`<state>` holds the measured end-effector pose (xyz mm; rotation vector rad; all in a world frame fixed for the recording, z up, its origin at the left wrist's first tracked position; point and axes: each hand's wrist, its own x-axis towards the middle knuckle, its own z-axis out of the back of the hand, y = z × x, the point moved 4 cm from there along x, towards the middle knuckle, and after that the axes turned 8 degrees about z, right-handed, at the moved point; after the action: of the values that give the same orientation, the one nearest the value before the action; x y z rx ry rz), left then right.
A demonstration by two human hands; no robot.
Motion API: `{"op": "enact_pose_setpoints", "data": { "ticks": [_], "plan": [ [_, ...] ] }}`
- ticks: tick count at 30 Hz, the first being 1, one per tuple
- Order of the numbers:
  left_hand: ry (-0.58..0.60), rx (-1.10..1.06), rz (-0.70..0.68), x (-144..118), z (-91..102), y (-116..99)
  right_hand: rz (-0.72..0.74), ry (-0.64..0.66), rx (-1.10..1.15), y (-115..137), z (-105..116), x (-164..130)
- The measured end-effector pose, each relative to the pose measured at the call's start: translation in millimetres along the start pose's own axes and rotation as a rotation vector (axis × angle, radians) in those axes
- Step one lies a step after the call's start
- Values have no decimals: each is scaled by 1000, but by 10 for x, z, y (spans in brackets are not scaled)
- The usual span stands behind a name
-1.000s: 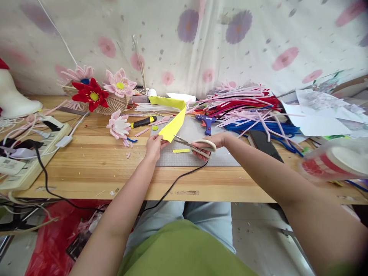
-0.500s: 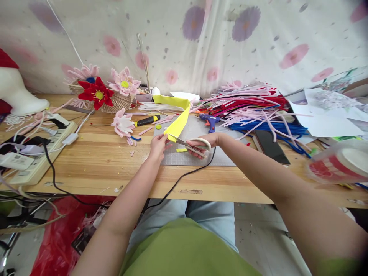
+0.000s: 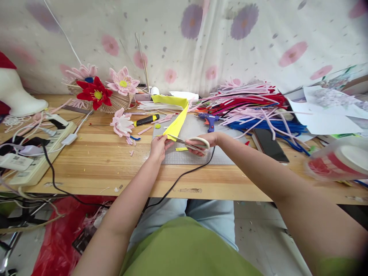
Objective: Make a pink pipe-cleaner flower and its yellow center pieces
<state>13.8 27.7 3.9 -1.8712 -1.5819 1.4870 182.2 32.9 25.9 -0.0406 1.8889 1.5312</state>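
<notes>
My left hand [image 3: 159, 147] pinches the near end of a long yellow strip [image 3: 178, 122], paper or fabric, I cannot tell which. The strip runs up and away, then bends left toward a white roll. In my right hand [image 3: 198, 147] are scissors [image 3: 203, 142] with pale handles, fingers through the loops. Their blades lie at the strip's near end, beside my left fingertips; how far the blades are parted is too small to tell. Below the blades a small yellow offcut [image 3: 181, 149] rests on the grey cutting mat [image 3: 198, 159].
A purple glue gun [image 3: 211, 121] lies behind my right hand, its black cord crossing the table front. A yellow-black utility knife [image 3: 146, 120] and pink flower [image 3: 122, 122] are left. Pipe cleaners [image 3: 247, 103] pile up at the back right. A power strip [image 3: 43, 157] stands far left.
The view has shifted very slightly. Both hands, the scissors and the yellow strip hold nearly the same places, with the blades still at the strip's near end.
</notes>
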Motion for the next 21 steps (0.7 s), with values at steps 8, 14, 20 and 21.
{"op": "enact_pose_setpoints", "data": {
  "ticks": [8,14,20,21],
  "plan": [
    [-1,-22,13,25,46,20,40,11,-51,-30,28,30],
    [-2,-29,30,54,86,29,9,-30,-53,-46,59,58],
    [-14,-21,34,48,90,22,-16,-122,-105,-23,57,52],
    [-14,-20,32,44,89,19,-15,-132,-122,-20,58,50]
  ]
}}
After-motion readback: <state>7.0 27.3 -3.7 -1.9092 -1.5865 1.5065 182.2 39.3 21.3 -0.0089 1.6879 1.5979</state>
